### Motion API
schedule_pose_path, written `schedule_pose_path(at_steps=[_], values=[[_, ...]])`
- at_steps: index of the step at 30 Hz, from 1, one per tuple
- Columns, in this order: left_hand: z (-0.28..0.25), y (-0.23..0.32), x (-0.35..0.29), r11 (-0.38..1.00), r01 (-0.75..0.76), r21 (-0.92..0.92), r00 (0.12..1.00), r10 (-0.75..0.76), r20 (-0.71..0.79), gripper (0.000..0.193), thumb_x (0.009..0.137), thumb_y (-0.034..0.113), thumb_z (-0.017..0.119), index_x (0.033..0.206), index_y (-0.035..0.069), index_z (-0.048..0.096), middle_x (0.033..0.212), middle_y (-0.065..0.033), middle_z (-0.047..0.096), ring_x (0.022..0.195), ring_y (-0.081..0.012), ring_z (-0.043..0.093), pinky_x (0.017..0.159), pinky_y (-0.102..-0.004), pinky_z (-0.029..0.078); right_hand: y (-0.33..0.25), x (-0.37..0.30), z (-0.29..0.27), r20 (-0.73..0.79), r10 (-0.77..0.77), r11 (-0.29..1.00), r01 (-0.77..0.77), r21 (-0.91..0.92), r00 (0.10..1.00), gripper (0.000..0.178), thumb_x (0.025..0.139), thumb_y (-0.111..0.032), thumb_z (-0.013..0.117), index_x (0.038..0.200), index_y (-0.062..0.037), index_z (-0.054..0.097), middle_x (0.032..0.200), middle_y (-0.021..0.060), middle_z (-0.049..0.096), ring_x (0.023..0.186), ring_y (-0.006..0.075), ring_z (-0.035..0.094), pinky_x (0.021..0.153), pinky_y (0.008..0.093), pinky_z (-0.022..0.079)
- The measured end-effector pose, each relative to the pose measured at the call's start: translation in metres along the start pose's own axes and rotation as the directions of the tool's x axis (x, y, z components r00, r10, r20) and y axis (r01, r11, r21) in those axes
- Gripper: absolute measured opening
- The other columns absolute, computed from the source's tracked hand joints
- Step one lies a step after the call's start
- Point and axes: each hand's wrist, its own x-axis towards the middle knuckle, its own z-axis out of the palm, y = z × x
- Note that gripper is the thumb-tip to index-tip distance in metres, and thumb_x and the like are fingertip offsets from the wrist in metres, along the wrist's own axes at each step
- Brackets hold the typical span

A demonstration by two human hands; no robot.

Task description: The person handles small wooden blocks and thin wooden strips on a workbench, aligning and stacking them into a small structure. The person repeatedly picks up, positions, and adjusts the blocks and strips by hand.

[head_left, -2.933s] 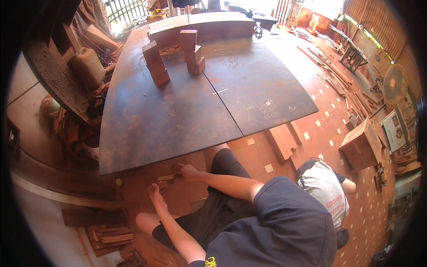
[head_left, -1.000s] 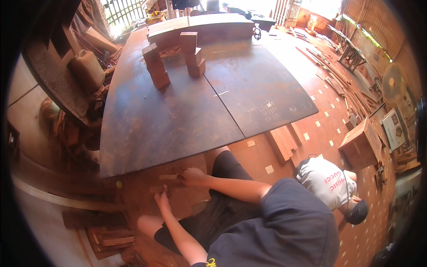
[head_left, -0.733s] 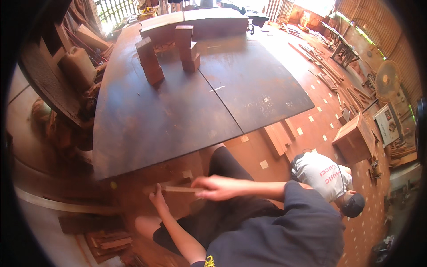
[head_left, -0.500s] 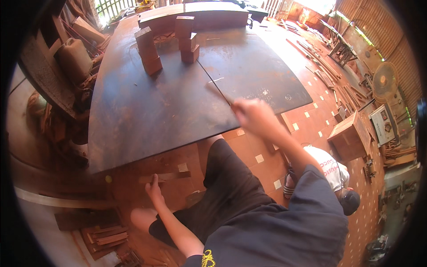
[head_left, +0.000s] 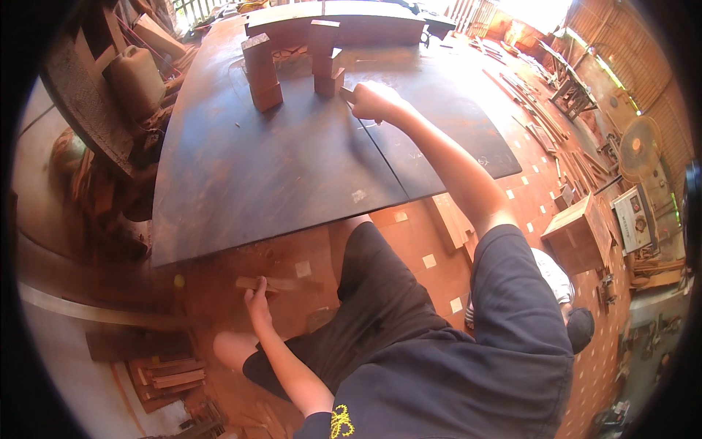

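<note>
My right hand (head_left: 376,102) reaches over the dark flat tabletop (head_left: 227,175), closed around a thin wooden strip (head_left: 347,94). The strip's front end is beside the right-hand stack of wooden blocks (head_left: 328,82); I cannot tell whether they touch. Another wooden stack (head_left: 267,95) stands to its left. A narrow dark slot (head_left: 385,161) runs across the tabletop from below my right hand to the near edge. Lower down, beyond the table's near edge, my left hand (head_left: 257,306) is closed on a flat wooden strip (head_left: 292,285), slightly blurred.
A long wooden piece (head_left: 351,31) lies at the table's far end. A person in a cap (head_left: 580,329) is low at my right, partly hidden by my sleeve. Beyond are a wooden box (head_left: 578,238) and a fan (head_left: 640,146). A plastic jug (head_left: 137,80) stands left of the table.
My right hand has moved forward and left with its strip, from the table's near edge to the right-hand stack. My left hand stays low, its strip slightly shifted. The view has shifted a little.
</note>
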Motion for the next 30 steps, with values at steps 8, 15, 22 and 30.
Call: schedule_pose_path(at_steps=[8, 15, 22, 30], values=[[-0.01, -0.004, 0.011, 0.993, 0.091, -0.072, 0.995, -0.088, 0.044, 0.022, 0.095, 0.023, 0.068, 0.108, 0.007, 0.062, 0.092, -0.0051, 0.068, 0.078, -0.018, 0.069, 0.063, -0.033, 0.057, 0.001, 0.004, 0.001, 0.027, -0.042, 0.998, 0.043, -0.047, 0.999, 0.022, 0.079, -0.012, 0.057, 0.089, 0.0025, 0.071, 0.073, 0.0158, 0.071, 0.058, 0.0249, 0.07, 0.058, 0.0379, 0.058], [-0.004, -0.004, 0.014, 0.982, 0.036, -0.187, 0.998, -0.027, 0.055, 0.016, 0.094, 0.019, 0.064, 0.103, 0.007, 0.061, 0.09, -0.0082, 0.068, 0.071, -0.0202, 0.068, 0.058, -0.0338, 0.054, -0.009, -0.014, 0.011, 0.256, -0.012, 0.949, 0.091, -0.301, 0.967, 0.018, 0.073, -0.01, 0.057, 0.064, 0.0019, 0.068, 0.063, 0.0153, 0.068, 0.063, 0.026, 0.07, 0.061, 0.0381, 0.057], [0.002, 0.006, 0.007, 0.978, 0.137, -0.159, 0.99, -0.13, 0.052, 0.012, 0.093, 0.017, 0.06, 0.1, 0.006, 0.06, 0.081, -0.0095, 0.067, 0.064, -0.0224, 0.067, 0.058, -0.0338, 0.055, -0.002, -0.017, -0.021, 0.29, 0.014, 0.95, 0.078, -0.302, 0.957, 0.016, 0.077, -0.01, 0.057, 0.078, 0.001, 0.069, 0.071, 0.0169, 0.069, 0.065, 0.0276, 0.07, 0.058, 0.0422, 0.053], [-0.002, 0.004, 0.007, 0.975, 0.105, -0.194, 0.994, -0.111, -0.019, 0.014, 0.094, 0.015, 0.059, 0.106, 0.007, 0.058, 0.082, -0.0084, 0.066, 0.064, -0.022, 0.067, 0.057, -0.0344, 0.056, -0.019, -0.048, -0.029, 0.093, -0.107, 0.888, 0.137, -0.439, 0.99, 0.022, 0.081, -0.006, 0.055, 0.093, -0.0025, 0.073, 0.094, 0.0209, 0.071, 0.09, 0.0362, 0.069, 0.079, 0.0419, 0.056]])
